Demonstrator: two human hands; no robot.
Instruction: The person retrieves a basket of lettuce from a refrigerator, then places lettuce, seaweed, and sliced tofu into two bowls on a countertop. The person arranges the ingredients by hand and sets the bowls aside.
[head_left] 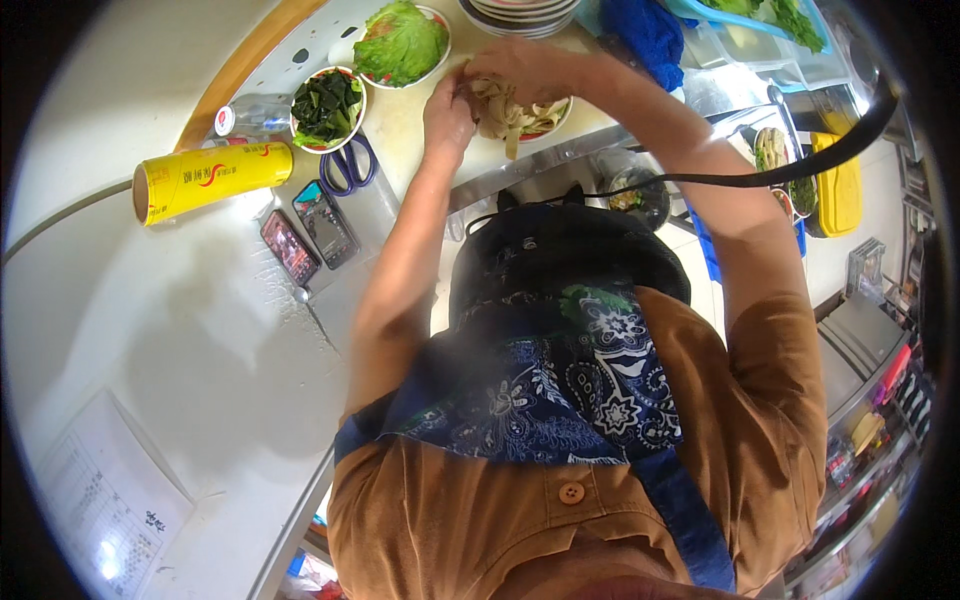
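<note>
Pale, flat beige strips (506, 108), like tofu skin or wide noodles, heap over a red-rimmed bowl (556, 122) on the worktop. One strip hangs over the near rim. My left hand (450, 115) is at the heap's left side, fingers closed at its edge. Reaching over from the right, my right hand (525, 66) has its fingers curled down on the strips, and its fingertips meet the left hand's. Just left stand a bowl of lettuce (402, 44) and a bowl of dark green leaves (328, 108). Exact fingertip contact is partly hidden.
Stacked plates (520, 16) and a blue cloth (645, 42) lie beyond my hands. To the left are scissors (348, 166), two phones (325, 224) and a yellow film roll (213, 182). A black strap (780, 172) crosses my right forearm. A yellow lid (838, 186) is at right.
</note>
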